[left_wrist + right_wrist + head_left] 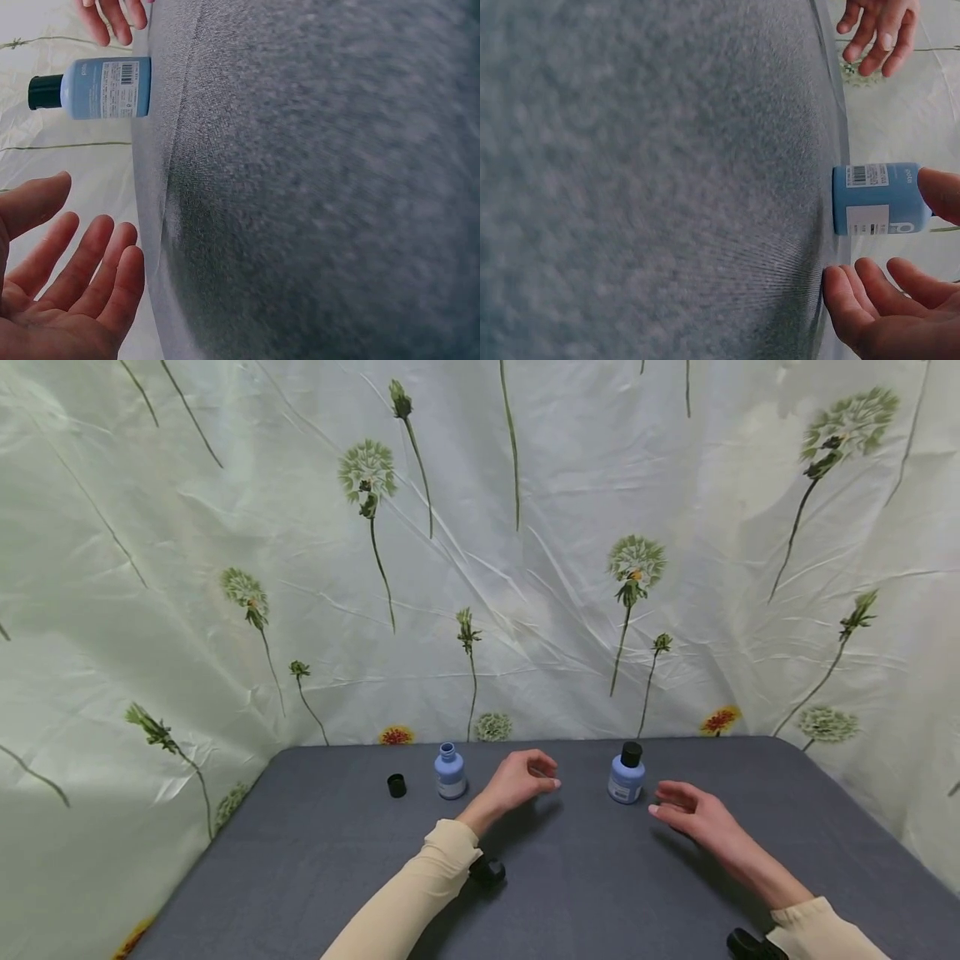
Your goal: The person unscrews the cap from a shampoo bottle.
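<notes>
A blue bottle with a black screw cap (626, 774) stands upright on the dark grey table. Just to its right is my right hand (697, 814), fingers loosely bent and holding nothing; the thumb overlaps the bottle's top in the right wrist view. My left hand (519, 779) hovers left of that bottle with a gap between, its fingers relaxed around nothing. Behind the left hand, further left, a second blue bottle (450, 772) stands with its neck uncovered. A loose black cap (397, 786) lies beside it on the left. White labels show on the capped bottle (109, 88) in the left wrist view.
The grey table (315, 860) ends at a back edge against a pale curtain (480, 552) printed with dandelions. Dark wrist cameras (487, 870) are strapped at both cream sleeves.
</notes>
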Demonstrator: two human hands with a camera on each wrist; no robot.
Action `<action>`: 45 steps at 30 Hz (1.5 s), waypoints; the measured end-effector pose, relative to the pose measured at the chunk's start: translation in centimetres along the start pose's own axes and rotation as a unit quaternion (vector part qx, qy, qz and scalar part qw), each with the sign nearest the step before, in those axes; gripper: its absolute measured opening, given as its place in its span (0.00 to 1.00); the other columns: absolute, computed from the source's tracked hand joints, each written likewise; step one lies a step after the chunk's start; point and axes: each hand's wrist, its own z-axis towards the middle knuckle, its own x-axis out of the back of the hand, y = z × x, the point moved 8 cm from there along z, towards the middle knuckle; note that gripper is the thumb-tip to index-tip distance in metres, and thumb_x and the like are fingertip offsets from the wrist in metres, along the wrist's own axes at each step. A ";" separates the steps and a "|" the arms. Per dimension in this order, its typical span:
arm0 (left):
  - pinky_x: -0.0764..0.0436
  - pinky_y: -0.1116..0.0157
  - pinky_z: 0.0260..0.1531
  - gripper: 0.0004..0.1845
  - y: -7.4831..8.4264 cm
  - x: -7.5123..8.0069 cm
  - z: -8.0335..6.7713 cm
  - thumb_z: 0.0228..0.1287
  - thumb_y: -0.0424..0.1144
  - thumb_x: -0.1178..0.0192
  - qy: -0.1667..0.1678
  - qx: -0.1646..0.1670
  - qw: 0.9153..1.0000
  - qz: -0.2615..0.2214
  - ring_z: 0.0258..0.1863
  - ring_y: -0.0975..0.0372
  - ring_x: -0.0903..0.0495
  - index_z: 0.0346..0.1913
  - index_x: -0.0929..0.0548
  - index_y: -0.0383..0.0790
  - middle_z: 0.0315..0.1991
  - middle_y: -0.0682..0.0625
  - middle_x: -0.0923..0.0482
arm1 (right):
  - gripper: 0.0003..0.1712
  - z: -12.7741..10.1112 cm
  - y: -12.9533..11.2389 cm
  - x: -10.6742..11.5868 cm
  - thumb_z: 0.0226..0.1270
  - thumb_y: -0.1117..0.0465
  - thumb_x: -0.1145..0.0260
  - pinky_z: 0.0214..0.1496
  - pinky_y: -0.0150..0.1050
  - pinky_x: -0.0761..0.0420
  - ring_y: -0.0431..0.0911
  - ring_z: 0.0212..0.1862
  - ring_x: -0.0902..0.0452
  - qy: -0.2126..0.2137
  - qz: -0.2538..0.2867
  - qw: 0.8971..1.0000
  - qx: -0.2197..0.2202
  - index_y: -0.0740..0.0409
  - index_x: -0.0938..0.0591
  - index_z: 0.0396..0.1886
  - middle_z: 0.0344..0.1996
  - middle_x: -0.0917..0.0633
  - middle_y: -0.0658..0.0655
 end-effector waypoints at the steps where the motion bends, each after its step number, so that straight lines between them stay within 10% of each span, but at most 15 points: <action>1: 0.20 0.64 0.35 0.16 0.0 0.0 0.1 0.60 0.35 0.31 0.001 -0.001 1.000 0.001 0.39 0.62 0.17 0.51 0.16 0.35 0.40 0.51 0.17 | 0.41 0.1 0.0 0.0 0.73 0.49 0.39 0.59 0.52 0.26 0.66 0.66 0.35 0.001 -0.002 1.000 0.001 0.74 0.41 0.72 0.66 0.32 0.74; 45: 0.21 0.68 0.43 0.17 5.8 -5.5 5.3 0.58 0.34 0.29 0.031 -0.068 0.992 -0.098 0.47 0.62 0.18 0.52 0.15 0.39 0.47 0.50 0.16 | 0.38 4.7 -1.4 -1.5 0.66 0.58 0.30 0.56 0.53 0.24 0.65 0.61 0.29 0.045 0.015 0.997 0.061 0.77 0.34 0.65 0.59 0.26 0.76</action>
